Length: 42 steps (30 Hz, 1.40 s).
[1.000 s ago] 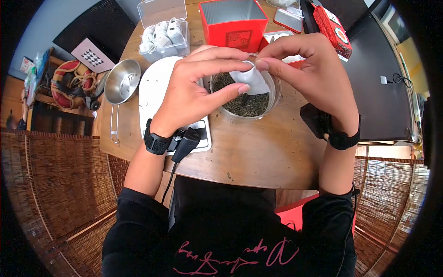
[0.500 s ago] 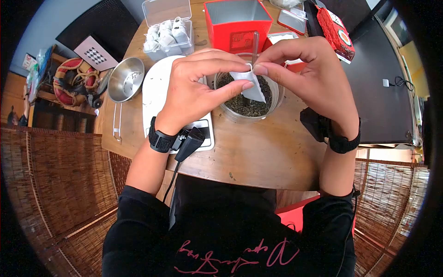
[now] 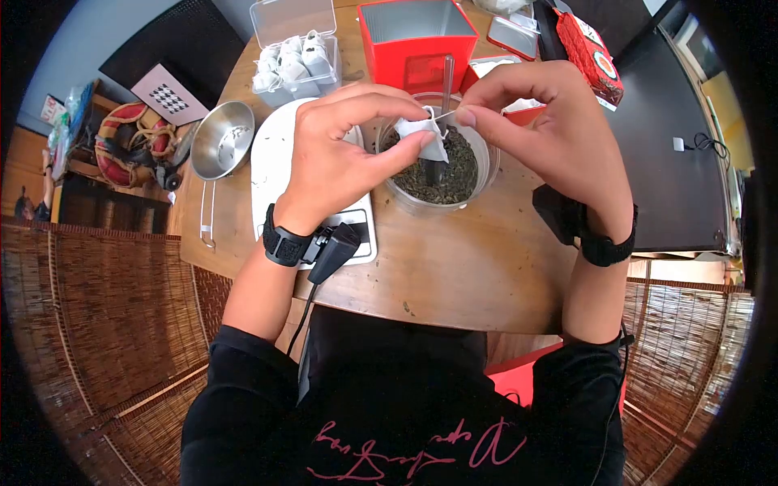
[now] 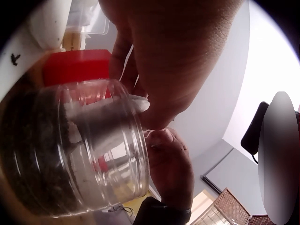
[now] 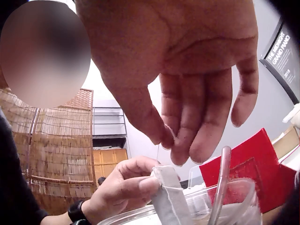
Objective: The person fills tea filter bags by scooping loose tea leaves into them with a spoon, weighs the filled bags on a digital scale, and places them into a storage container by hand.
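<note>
My left hand (image 3: 340, 158) pinches a small white tea bag (image 3: 427, 139) near its mouth, between thumb and fingers. Thumb and fingertips of my right hand (image 3: 559, 134) pinch a thin string (image 3: 447, 114) that runs from the bag's mouth. Both hands are over a clear plastic jar (image 3: 484, 180) part filled with dry tea leaves (image 3: 450, 188). A clear handle (image 3: 448, 77) stands up out of the jar behind the bag. In the right wrist view the bag (image 5: 171, 201) hangs beside the jar's rim, held by the left hand (image 5: 124, 187).
Behind the jar stands an open red tin (image 3: 417, 61). A lidded clear box (image 3: 324, 85) of filled white bags is at the back left. Left of the jar lie a white scale (image 3: 271, 162) and a steel pan (image 3: 220, 139). A red packet (image 3: 587, 53) lies at back right.
My right fingertips have moved slightly right, away from the bag, and the string now shows stretched between them. The tea bag has shifted a little left in my left hand's pinch.
</note>
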Tool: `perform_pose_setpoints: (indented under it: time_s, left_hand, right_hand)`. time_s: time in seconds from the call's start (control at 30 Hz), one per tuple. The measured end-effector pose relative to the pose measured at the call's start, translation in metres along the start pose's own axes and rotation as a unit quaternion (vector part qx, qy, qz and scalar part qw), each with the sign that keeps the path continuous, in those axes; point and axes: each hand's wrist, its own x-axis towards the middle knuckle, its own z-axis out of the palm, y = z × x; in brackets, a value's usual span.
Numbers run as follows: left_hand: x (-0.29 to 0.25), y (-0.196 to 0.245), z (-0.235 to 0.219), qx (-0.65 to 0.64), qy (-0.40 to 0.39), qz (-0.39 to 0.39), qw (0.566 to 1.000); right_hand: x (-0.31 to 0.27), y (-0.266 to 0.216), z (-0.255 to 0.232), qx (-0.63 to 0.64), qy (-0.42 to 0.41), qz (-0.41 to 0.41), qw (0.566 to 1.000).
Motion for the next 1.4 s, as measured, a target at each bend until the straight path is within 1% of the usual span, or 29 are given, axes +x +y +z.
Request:
perform_pose_setpoints:
  time_s: [0.03,0.07,0.13,0.17,0.23,0.27,0.3,0.37,0.4,0.47,0.5,0.57,0.6,0.67,0.8,0.9,0.97,1.1,1.17,1.2,1.23,1.3,1.33,1.4]
  left_hand:
    - [0.0,-0.001,0.0,-0.003,0.006,-0.001,1.0]
    - [0.001,-0.001,0.0,-0.006,0.011,-0.002,1.0]
    - [0.003,0.001,0.001,-0.006,0.021,0.0,1.0]
    - [0.002,0.001,0.002,-0.006,0.029,-0.001,1.0]
    - [0.001,0.0,0.002,-0.004,0.029,0.0,1.0]
    - [0.002,-0.001,0.002,-0.001,0.032,0.004,0.999]
    - [0.002,-0.001,0.001,-0.001,0.032,0.006,0.999]
    - [0.001,-0.001,0.001,-0.003,0.026,-0.02,0.999]
    - [0.0,0.0,0.001,-0.003,0.026,-0.021,0.999]
    - [-0.002,0.004,0.001,-0.025,0.024,-0.073,0.997]
    - [-0.002,0.006,0.001,-0.026,0.023,-0.075,0.997]
    - [0.001,0.009,0.001,-0.026,0.022,-0.068,0.997]
    - [0.003,0.01,0.001,-0.027,0.021,-0.067,0.997]
    - [0.003,0.009,0.0,-0.025,-0.013,-0.044,0.999]
    - [0.0,0.004,0.0,-0.034,-0.04,-0.021,0.998]
    - [0.001,0.003,0.001,-0.044,-0.034,-0.036,0.998]
    - [-0.002,-0.002,0.001,-0.061,-0.034,-0.048,0.996]
    - [-0.002,0.0,0.003,-0.085,-0.03,-0.064,0.994]
    - [-0.001,-0.001,0.004,-0.074,-0.03,-0.045,0.996]
    - [-0.001,-0.001,0.005,-0.065,-0.031,-0.028,0.997]
    - [0.0,0.0,0.005,-0.066,-0.031,-0.029,0.997]
    - [0.002,0.007,0.003,-0.064,-0.016,-0.055,0.996]
    - [0.002,0.007,0.003,-0.061,-0.013,-0.052,0.997]
    - [0.0,0.004,0.004,-0.089,0.017,-0.083,0.992]
  right_hand:
    - [0.001,0.0,-0.001,0.022,-0.003,0.024,0.999]
    - [0.001,0.001,0.001,0.02,-0.002,0.022,1.0]
    - [-0.001,0.009,0.012,-0.025,0.062,-0.04,0.997]
    - [-0.001,0.011,0.015,-0.024,0.062,-0.04,0.997]
    - [-0.001,0.013,0.018,-0.077,0.033,-0.073,0.994]
    - [0.0,0.008,0.016,-0.089,0.004,-0.053,0.995]
    - [0.001,0.009,0.014,-0.09,0.005,-0.054,0.994]
    - [0.001,0.013,0.012,-0.1,-0.009,-0.039,0.994]
    - [0.002,0.013,0.012,-0.1,-0.01,-0.038,0.994]
    - [0.001,0.013,0.012,-0.081,-0.008,-0.058,0.995]
    - [0.0,0.012,0.013,-0.08,-0.009,-0.056,0.995]
    - [0.0,0.007,0.014,-0.002,-0.003,-0.037,0.999]
    - [0.001,0.006,0.015,-0.003,-0.001,-0.037,0.999]
    - [0.0,0.005,0.018,0.022,0.0,-0.04,0.999]
    - [0.001,0.004,0.015,-0.008,-0.002,-0.049,0.999]
    - [0.003,0.005,0.011,0.013,0.015,-0.036,0.999]
    - [0.002,0.005,0.014,0.015,0.037,-0.05,0.998]
    - [0.0,0.004,0.013,0.026,0.012,-0.064,0.998]
    - [-0.001,0.004,0.016,0.06,0.01,-0.059,0.996]
    - [-0.001,0.003,0.015,0.06,0.01,-0.059,0.996]
    - [-0.001,0.001,0.014,0.063,0.005,-0.059,0.996]
    - [-0.002,-0.001,0.014,0.064,-0.001,-0.062,0.996]
    - [-0.002,-0.001,0.013,0.067,0.0,-0.063,0.996]
    - [0.001,-0.002,0.011,0.068,0.001,-0.067,0.995]
